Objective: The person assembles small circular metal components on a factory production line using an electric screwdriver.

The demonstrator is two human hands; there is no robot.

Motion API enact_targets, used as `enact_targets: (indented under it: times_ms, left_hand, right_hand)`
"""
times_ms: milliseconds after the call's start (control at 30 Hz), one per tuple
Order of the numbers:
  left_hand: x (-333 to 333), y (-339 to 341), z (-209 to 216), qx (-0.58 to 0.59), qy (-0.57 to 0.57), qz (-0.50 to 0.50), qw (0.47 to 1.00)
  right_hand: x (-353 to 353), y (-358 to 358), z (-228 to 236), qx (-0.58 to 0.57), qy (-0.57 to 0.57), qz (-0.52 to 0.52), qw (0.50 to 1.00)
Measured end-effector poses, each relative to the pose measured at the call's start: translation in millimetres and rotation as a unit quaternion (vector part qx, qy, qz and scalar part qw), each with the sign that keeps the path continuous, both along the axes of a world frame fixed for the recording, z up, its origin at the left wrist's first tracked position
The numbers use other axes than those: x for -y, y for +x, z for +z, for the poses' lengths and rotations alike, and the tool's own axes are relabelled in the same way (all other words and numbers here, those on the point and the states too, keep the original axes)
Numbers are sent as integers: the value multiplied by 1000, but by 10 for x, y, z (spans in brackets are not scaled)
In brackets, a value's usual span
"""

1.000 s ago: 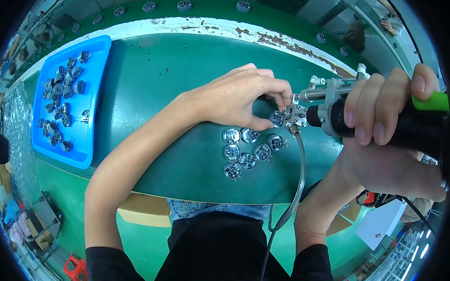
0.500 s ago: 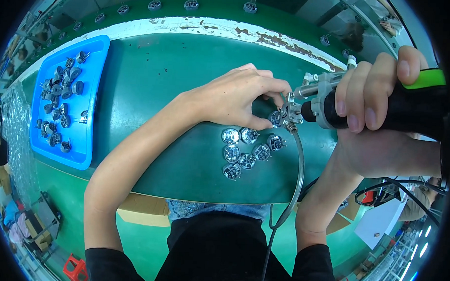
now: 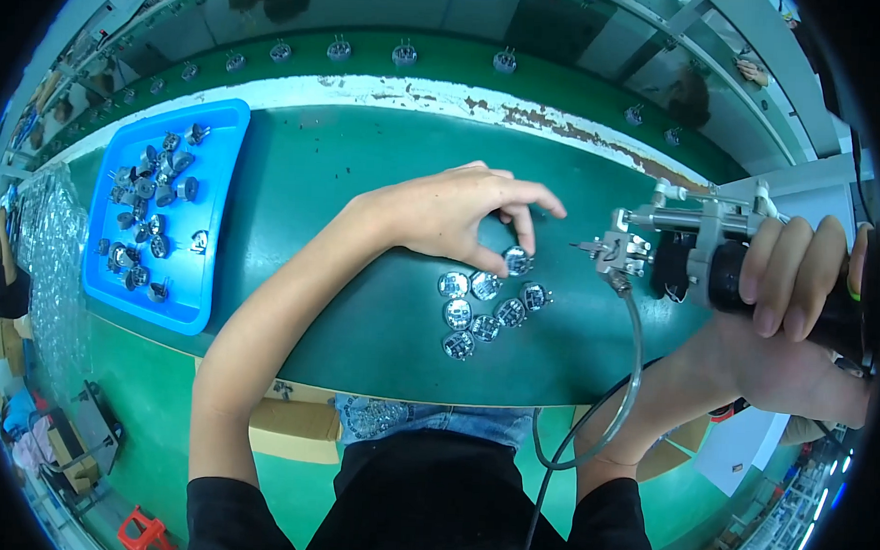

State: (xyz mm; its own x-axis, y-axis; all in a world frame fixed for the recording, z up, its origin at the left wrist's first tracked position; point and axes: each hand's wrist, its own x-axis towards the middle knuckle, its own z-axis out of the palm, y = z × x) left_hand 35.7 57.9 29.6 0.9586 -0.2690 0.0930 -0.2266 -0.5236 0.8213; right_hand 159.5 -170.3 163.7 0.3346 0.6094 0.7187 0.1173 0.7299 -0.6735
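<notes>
My left hand (image 3: 452,212) is over the green table, its thumb and a finger closed on the sides of a small round part (image 3: 518,261) with a shiny, circuit-like top. The index finger stretches out above it. To the right, my right hand (image 3: 794,273) wraps round the black body of a power screwdriver (image 3: 678,264), held sideways. Its metal nozzle (image 3: 615,250) and thin tip point left, apart from the part. A clear hose (image 3: 636,359) hangs from the nozzle. Several like round parts (image 3: 485,327) lie grouped just below my left hand.
A blue tray (image 3: 203,276) with several dark round parts stands on the table's left. Behind the chipped white ledge (image 3: 446,91), a green strip (image 3: 370,54) carries a row of similar parts. Cardboard (image 3: 294,430) shows below the front edge. A red stool (image 3: 145,531) stands at lower left.
My right hand has drawn the screwdriver to the right, off the round part. The left hand stays at that part, its index finger now straighter. The whole view has shifted slightly.
</notes>
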Motion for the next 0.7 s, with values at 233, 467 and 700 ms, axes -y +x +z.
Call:
enact_targets:
  times_ms: [233, 467, 700]
  left_hand:
    - [-369, 148, 157, -61, -11, 61, 996]
    - [-785, 960, -85, 204, 214, 299, 907]
    - [-775, 1337, -245, 147, 241, 325, 903]
  right_hand:
    - [127, 84, -33, -8, -46, -103, 994]
    - [-98, 121, -140, -30, -44, -66, 996]
    - [-224, 18, -148, -103, -50, -121, 986]
